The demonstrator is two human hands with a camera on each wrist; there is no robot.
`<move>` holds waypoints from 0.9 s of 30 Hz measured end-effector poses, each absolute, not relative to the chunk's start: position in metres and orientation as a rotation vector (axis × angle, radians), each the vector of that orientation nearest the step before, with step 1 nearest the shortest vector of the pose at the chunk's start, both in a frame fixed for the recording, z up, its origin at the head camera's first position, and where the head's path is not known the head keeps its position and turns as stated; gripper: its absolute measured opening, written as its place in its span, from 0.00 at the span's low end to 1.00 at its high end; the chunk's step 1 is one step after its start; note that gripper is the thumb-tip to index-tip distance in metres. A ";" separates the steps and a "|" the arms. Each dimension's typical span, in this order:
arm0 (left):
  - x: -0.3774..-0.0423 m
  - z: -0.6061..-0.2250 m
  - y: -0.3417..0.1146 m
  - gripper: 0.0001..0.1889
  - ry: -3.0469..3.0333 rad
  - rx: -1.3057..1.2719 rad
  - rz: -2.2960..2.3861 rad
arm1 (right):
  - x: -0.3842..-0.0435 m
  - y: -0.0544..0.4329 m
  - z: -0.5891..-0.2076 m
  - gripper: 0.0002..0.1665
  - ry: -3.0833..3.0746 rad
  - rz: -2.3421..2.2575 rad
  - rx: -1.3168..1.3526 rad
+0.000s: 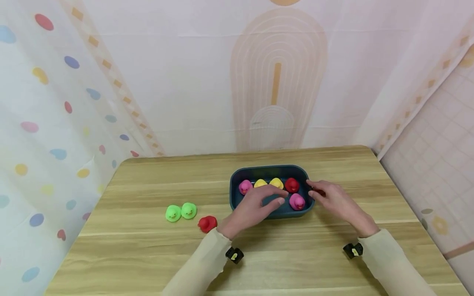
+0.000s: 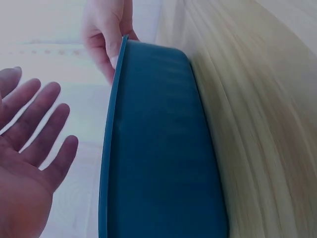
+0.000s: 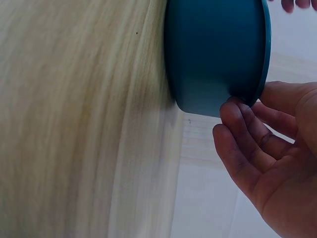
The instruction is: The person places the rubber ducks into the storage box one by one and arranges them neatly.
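Note:
A dark teal, rounded rectangular box (image 1: 235, 171) stands on the wooden table, holding several small toy ducks: a pink duck (image 1: 245, 187) at the left, two yellow ducks (image 1: 276, 183) partly behind my left hand, a red duck (image 1: 292, 185) and another pink duck (image 1: 297, 202). My left hand (image 1: 257, 204) hovers over the box's front side, fingers loosely spread and holding nothing. At the box's right end, my right hand (image 1: 335, 200) pinches the rim, thumb on one side and fingers under the lip, seen close in the right wrist view.
On the table left of the box, two green ducks (image 1: 181, 212) sit side by side. A red duck (image 1: 207, 224) lies nearer the left forearm. Patterned curtains (image 1: 192, 82) hang behind the table's far edge and along both sides.

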State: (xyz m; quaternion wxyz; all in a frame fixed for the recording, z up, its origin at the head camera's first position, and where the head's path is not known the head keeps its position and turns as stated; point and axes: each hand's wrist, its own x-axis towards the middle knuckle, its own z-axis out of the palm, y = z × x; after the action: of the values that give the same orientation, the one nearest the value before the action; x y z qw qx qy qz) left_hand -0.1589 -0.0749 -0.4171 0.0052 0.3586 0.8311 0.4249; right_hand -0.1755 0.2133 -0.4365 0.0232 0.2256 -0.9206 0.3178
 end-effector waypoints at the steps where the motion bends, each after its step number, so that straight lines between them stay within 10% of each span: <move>1: -0.157 -0.417 -0.079 0.17 2.600 1.125 1.335 | -0.176 0.214 -0.436 0.23 -2.850 0.985 0.698; 27: -0.129 -0.423 -0.153 0.17 2.724 1.135 1.177 | -0.175 0.222 -0.436 0.23 -2.851 0.987 0.694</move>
State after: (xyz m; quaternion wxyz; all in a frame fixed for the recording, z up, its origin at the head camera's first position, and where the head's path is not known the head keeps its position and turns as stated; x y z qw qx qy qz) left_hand -0.1289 -0.1534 -0.4230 -0.0176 0.3572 0.8573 0.3704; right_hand -0.1753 0.2220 -0.4356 0.0227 0.2240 -0.9207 0.3188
